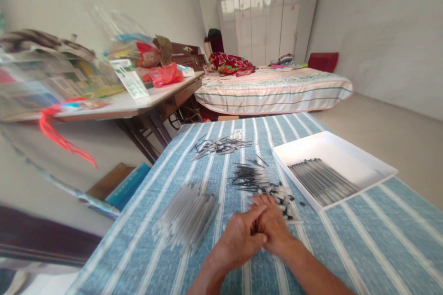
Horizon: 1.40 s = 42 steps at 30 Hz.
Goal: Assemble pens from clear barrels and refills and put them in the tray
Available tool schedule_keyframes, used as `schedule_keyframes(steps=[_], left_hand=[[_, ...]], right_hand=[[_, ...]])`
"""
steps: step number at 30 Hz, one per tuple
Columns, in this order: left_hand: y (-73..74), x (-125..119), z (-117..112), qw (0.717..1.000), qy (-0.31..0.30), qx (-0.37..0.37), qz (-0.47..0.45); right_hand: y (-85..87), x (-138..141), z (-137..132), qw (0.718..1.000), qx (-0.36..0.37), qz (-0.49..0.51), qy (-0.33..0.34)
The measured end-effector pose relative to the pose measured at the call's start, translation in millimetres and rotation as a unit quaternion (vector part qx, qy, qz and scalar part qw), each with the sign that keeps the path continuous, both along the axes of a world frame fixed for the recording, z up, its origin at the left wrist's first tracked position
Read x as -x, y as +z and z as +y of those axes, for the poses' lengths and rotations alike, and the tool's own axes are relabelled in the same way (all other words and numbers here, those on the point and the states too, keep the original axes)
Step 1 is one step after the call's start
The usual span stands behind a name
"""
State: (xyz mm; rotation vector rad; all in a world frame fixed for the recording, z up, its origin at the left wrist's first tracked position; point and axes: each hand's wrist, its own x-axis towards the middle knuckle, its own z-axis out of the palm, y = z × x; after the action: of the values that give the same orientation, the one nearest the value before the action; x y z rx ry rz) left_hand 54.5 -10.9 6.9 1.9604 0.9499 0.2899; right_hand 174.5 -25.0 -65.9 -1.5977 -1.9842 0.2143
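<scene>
Left hand [240, 238] and right hand [272, 226] meet near the white box [356, 159].
To the left of the box, their fingers [262, 200] are curled against each other; I cannot tell whether they grasp something. On the bench [374, 230], small black and white parts [284, 197] lie just left of the box, pale tubes [187, 216] farther left, and grey tubes [321, 179] inside it.

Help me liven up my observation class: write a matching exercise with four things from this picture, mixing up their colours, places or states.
1. Box
2. Tube pile
3. Tablecloth
4. Left hand and right hand

A. Blue with white stripes
B. Fingers touching
C. White, right of the hands
D. Greyish, left of the hands

Pairs: 1-C, 2-D, 3-A, 4-B
</scene>
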Motion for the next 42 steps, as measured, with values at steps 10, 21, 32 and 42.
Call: schedule_keyframes(steps=[10,21,32,42], left_hand=[[-0.1,-0.3,-1.6,1.000,0.001,0.026,0.008],[0.7,-0.6,-1.2,1.000,0.000,0.029,0.010],[0.4,-1.3,0.1,0.999,-0.004,0.032,0.007],[-4.0,0.0,3.6,1.000,-0.016,-0.008,0.003]], right_hand=[[0.1,0.9,2.1,1.000,0.002,-0.014,-0.011],[2.0,-0.2,3.3,1.000,0.008,-0.027,-0.010],[-1.2,-0.9,2.3,1.000,0.000,-0.020,-0.012],[5.3,-1.7,-3.8,1.000,0.001,0.002,-0.005]])
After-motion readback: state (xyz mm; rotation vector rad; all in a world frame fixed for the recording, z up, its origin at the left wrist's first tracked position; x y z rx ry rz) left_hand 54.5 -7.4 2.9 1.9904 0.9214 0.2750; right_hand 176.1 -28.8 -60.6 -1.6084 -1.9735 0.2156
